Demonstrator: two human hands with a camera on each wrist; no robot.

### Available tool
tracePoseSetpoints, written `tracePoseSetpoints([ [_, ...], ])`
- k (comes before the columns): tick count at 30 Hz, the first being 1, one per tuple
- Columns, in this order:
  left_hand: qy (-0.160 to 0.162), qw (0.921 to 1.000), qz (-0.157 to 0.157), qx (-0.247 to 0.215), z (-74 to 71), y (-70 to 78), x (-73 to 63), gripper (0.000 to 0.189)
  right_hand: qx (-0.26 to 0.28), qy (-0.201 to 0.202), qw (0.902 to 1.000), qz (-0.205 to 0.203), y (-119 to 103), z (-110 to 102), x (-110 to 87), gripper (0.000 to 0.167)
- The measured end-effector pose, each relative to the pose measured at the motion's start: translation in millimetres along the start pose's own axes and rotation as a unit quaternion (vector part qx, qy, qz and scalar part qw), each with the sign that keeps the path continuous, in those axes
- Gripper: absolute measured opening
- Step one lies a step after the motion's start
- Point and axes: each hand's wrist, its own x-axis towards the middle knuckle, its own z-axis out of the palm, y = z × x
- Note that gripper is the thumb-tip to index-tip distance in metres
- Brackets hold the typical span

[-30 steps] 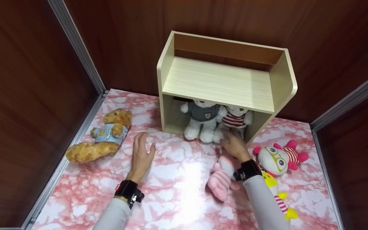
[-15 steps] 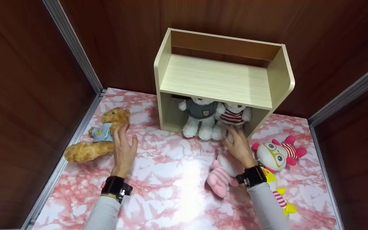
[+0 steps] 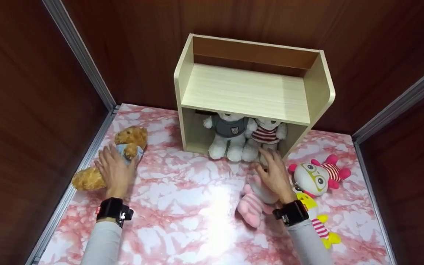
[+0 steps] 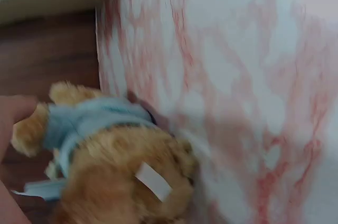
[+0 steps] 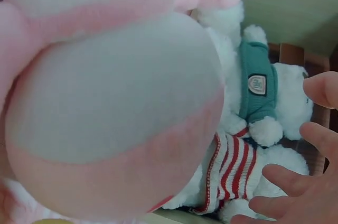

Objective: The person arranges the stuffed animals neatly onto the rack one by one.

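My left hand (image 3: pixel 115 171) lies over a brown teddy bear (image 3: pixel 133 135) in a light blue top, fingers spread across its middle. Its head and one leg show past the hand. In the left wrist view the bear's furry back (image 4: pixel 127 150) carries a white tag. My right hand (image 3: pixel 275 176), fingers apart, hovers between a pink striped plush toy (image 3: pixel 251 206) and the shelf. Two white teddy bears sit in the shelf's lower compartment: one in a grey-looking sweater (image 3: pixel 228 127), the other in a red-striped top (image 3: pixel 264 135). Their heads are partly hidden by the upper board.
The pale wooden shelf (image 3: pixel 248 92) stands against the back wall. A white and pink plush toy with yellow glasses (image 3: pixel 311 178) and a yellow plush toy (image 3: pixel 320 224) lie on the right. Metal-edged brown panels (image 3: pixel 9 121) enclose the marbled pink surface (image 3: pixel 182 206).
My left hand has moved left onto the brown teddy bear. My right hand has drawn back slightly from the striped bear's feet, and its fingers have spread.
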Motion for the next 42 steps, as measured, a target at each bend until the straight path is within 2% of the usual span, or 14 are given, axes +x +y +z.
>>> tracePoseSetpoints([
  [4, -0.072, 0.9953, -0.062, 0.019, 4.6, -15.0, -0.4, 0.114, 0.01, 0.0, 0.9999, -0.001, 0, 0, -1.4, 0.061],
  [7, -0.094, 0.9914, -0.09, 0.015, 11.0, -20.8, -2.6, 0.12, 0.027, 0.012, 0.9995, 0.007, 0, -2, -2.4, 0.063],
  [11, -0.086, 0.9908, -0.103, 0.015, 16.6, -23.7, -2.3, 0.106, 0.048, 0.026, 0.9982, 0.022, 0, -2, -5.4, 0.067],
  [16, -0.042, 0.9943, -0.097, 0.016, 24.2, -29.2, -4.5, 0.093, 0.064, 0.029, 0.9969, 0.034, -2, 1, -9.8, 0.067],
  [21, 0.044, 0.9965, -0.07, -0.014, 32.1, -35.0, -14.9, 0.1, 0.055, 0.034, 0.9963, 0.057, -4, 1, -7.7, 0.065],
  [24, 0.086, 0.9943, -0.045, -0.043, 34.7, -36.3, -22.3, 0.105, 0.043, 0.044, 0.9946, 0.084, -5, -1, -6.9, 0.062],
  [26, 0.104, 0.9913, -0.04, -0.07, 35.9, -35.7, -28.8, 0.106, 0.047, 0.048, 0.9925, 0.103, -7, -3, -8.2, 0.062],
  [30, 0.118, 0.9844, -0.033, -0.126, 37.5, -29.4, -39.9, 0.104, 0.068, 0.054, 0.9879, 0.129, -11, -7, -13.2, 0.062],
  [34, 0.125, 0.9771, 0.008, -0.172, 38.0, -17.5, -41.2, 0.098, 0.071, 0.061, 0.9877, 0.125, -16, -8, -13.0, 0.062],
  [38, 0.129, 0.9707, 0.057, -0.194, 40.4, -3.7, -41.3, 0.095, 0.062, 0.061, 0.9885, 0.123, -21, -7, -12.7, 0.06],
  [42, 0.125, 0.9702, 0.086, -0.189, 43.1, 10.3, -41.5, 0.098, 0.057, 0.066, 0.9886, 0.122, -23, -6, -13.7, 0.057],
])
